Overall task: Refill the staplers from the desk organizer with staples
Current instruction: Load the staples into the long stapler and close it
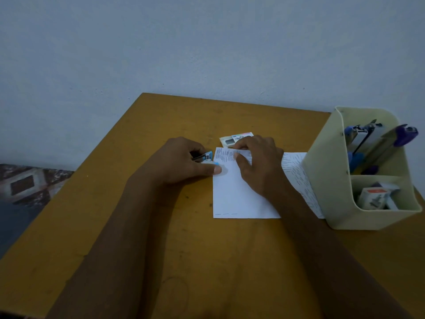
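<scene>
My left hand [184, 161] grips a small light-blue stapler [205, 156] at the left edge of a white paper sheet [232, 194], thumb lying on the sheet. My right hand [257, 162] rests on the paper's upper part, fingers curled at its top edge where many staples line it. A small staple box [230, 139] lies just behind the paper. At the right stands a cream desk organizer [326, 180] holding purple and blue staplers [377, 143] in its back compartment and staple boxes [374, 196] in the front one.
The yellow-brown wooden table [161, 226] abuts a pale wall. A second stapled sheet [296, 171] lies partly under the organizer. Patterned floor tiles [25, 183] show beyond the table's left edge.
</scene>
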The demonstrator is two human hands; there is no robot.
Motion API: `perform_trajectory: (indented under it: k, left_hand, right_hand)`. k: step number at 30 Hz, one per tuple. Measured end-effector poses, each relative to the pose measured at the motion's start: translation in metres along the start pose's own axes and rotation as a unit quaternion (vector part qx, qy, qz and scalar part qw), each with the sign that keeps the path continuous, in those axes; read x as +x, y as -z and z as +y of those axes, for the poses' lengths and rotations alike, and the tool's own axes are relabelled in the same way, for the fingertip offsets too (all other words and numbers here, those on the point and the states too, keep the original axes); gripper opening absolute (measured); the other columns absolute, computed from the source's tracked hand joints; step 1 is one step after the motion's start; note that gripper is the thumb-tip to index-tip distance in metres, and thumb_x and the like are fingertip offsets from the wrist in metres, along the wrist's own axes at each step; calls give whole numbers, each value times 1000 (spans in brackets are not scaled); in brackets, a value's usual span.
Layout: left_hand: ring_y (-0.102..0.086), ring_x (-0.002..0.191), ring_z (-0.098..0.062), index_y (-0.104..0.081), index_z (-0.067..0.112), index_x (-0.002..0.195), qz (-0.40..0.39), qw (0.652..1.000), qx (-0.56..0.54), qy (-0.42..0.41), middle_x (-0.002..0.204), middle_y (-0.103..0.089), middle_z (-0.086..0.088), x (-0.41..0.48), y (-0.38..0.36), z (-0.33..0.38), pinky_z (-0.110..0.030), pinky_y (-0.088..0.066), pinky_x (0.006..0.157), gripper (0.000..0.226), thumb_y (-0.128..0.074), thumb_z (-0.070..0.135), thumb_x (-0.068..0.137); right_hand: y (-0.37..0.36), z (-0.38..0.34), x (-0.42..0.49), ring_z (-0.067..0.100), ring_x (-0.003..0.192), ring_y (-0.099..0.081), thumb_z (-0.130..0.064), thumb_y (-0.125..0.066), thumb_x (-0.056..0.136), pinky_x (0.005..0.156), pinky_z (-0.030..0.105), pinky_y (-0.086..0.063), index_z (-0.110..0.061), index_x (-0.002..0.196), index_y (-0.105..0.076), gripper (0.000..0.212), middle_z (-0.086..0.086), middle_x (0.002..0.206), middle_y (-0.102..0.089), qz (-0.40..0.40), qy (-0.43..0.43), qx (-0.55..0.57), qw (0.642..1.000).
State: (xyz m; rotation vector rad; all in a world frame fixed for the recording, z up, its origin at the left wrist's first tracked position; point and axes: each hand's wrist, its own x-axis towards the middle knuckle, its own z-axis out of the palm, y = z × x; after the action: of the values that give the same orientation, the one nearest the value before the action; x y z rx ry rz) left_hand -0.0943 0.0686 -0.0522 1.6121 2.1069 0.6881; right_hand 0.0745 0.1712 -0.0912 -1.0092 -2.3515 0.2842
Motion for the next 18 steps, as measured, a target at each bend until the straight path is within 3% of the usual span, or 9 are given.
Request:
perform_trajectory:
  k: [7,14,18]
  left_hand:
    - [-58,83,-14,-67,18,112,38,997,57,-43,102,-67,-2,4,-12,6,-44,-53,75,55,-67,58,74]
    - [-56,81,-10,-66,17,114,55,994,68,-70,105,-67,1,6,-15,8,-30,-47,66,52,-65,55,78]
    - [-57,79,-12,-67,17,110,62,992,72,-78,101,-67,0,6,-16,8,-30,-46,63,48,-64,54,80]
  right_hand:
    - [-2,2,0,12,104,-41,-28,-55,89,81,22,-15,-23,102,-59,14,-3,111,-59,19,5,9,1000]
    - [-3,3,0,11,103,-42,-27,-55,89,80,22,-14,-25,100,-59,12,-5,108,-59,26,10,-1,1000]
    - [-6,5,1,9,101,-41,-27,-55,89,82,24,-16,-26,99,-59,11,-6,108,-59,27,9,-6,1000]
